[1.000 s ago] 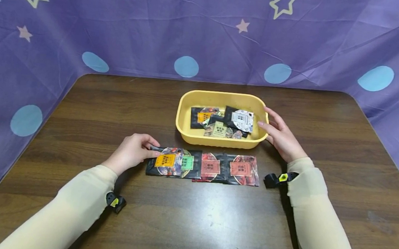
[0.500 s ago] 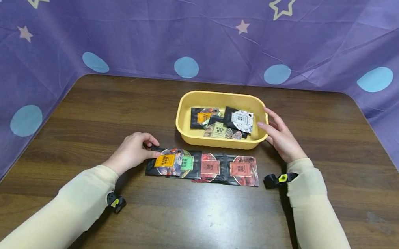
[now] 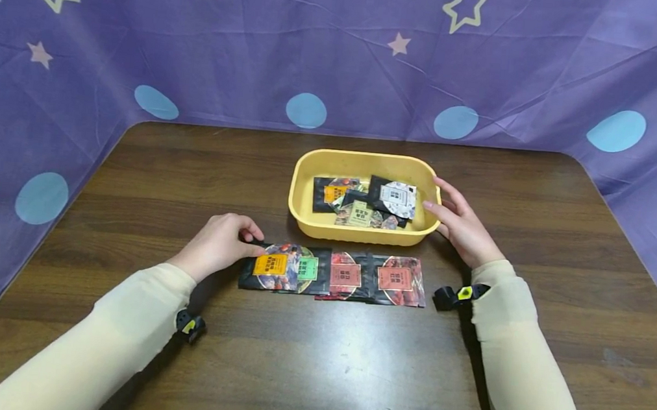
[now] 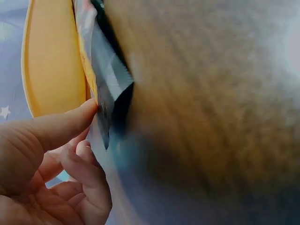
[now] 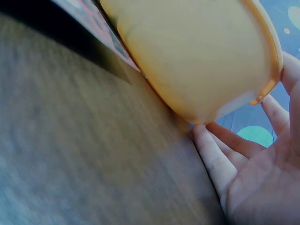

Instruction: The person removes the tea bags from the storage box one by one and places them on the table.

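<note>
Thumb and finger of the left hand (image 3: 218,242) appear to pinch, lightly, the far edge of the black flat sachet with the orange label (image 3: 271,266), which lies on the near side of the yellow plastic bin (image 3: 355,235), toward its left end. The right hand (image 3: 468,233) grips the right end of this bin at the rim.

This sachet partly covers the black flat sachet with the bright green label (image 3: 309,268); farther along the bin's near side lie the black flat sachet with the coral label (image 3: 347,276) and the black flat sachet with the red label (image 3: 395,278).

For good handling, I judge, the pinch should remain at the edge, so that the film does not crease and the label keeps visible. The lower edge is best held parallel to the bin, in line with its neighbours. Pushing toward the right could slide the green one beneath. The right hand needs only enough firmness to steady the bin.
</note>
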`<state>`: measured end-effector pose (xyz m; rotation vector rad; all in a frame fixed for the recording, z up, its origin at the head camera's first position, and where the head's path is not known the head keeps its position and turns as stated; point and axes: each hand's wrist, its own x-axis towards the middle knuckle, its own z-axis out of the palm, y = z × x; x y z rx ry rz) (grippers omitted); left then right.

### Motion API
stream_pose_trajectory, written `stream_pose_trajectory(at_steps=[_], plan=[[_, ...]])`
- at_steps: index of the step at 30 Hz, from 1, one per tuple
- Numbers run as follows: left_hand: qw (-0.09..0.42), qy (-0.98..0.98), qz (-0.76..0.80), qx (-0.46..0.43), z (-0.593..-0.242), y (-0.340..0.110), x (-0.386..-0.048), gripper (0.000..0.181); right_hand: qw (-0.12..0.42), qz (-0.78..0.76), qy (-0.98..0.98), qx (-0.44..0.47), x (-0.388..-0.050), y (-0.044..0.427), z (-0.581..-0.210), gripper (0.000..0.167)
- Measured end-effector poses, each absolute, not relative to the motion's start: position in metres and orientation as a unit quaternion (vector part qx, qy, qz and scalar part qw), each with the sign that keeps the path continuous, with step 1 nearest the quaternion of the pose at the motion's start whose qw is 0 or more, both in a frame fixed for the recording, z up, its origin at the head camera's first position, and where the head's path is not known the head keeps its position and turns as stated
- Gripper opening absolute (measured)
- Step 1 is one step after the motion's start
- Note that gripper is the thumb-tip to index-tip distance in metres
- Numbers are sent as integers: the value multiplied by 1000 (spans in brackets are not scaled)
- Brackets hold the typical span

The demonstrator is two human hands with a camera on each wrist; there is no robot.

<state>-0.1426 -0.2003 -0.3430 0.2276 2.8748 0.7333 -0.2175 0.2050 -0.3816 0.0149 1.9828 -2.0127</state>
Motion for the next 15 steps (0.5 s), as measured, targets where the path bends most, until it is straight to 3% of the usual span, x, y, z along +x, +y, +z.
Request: stream_pose_trajectory(at_steps=[7,15], plan=[[66,964,250,61,-330,-197,-148,19,158,-705,691,6,-219,205,-381,68],[-11,962,262,80,-316,-180,-156,16,160,-707,688,1,-216,206,-379,69]])
